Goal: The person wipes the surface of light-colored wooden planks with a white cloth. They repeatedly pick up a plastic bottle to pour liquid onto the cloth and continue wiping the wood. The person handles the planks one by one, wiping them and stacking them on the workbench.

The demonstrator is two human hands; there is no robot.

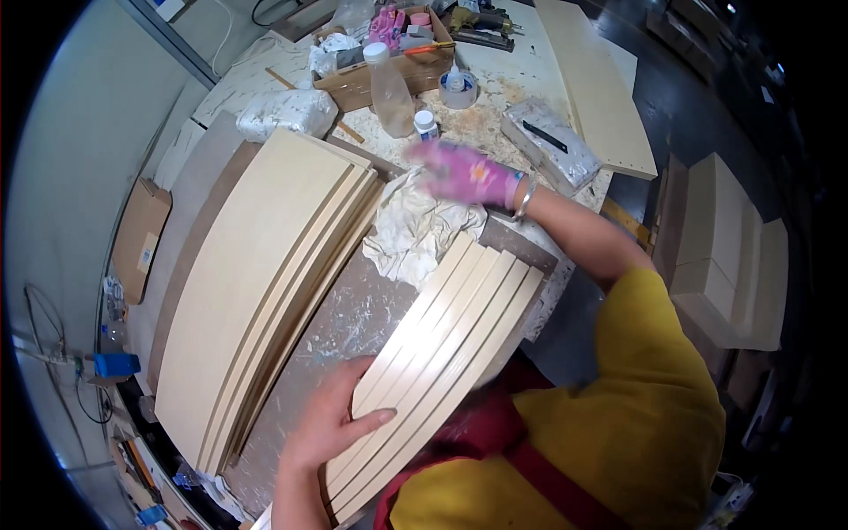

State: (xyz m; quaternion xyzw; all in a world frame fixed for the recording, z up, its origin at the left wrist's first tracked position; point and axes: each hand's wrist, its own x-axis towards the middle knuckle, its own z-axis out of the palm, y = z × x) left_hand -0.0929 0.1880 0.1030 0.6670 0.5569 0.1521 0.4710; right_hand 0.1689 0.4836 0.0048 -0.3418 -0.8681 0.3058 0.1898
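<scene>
My bare left hand (331, 422) grips the near left edge of a stack of several pale wooden slats (442, 353) that leans from my lap onto the workbench. My right hand (464, 173), in a pink glove and blurred by motion, hovers with fingers spread above a crumpled white cloth (415, 230). It holds nothing I can make out. A small white-capped bottle (426, 124) stands just beyond it. A second, larger stack of pale boards (256, 283) lies to the left on the bench.
A stained grey bench top (353, 318) lies between the stacks. Behind stand a clear plastic bottle (390, 84), a cardboard box of tools (389, 62), a tape roll (458, 88), a wrapped bundle (284, 110) and a long pale board (601, 88). More boards (733, 256) are stacked at right.
</scene>
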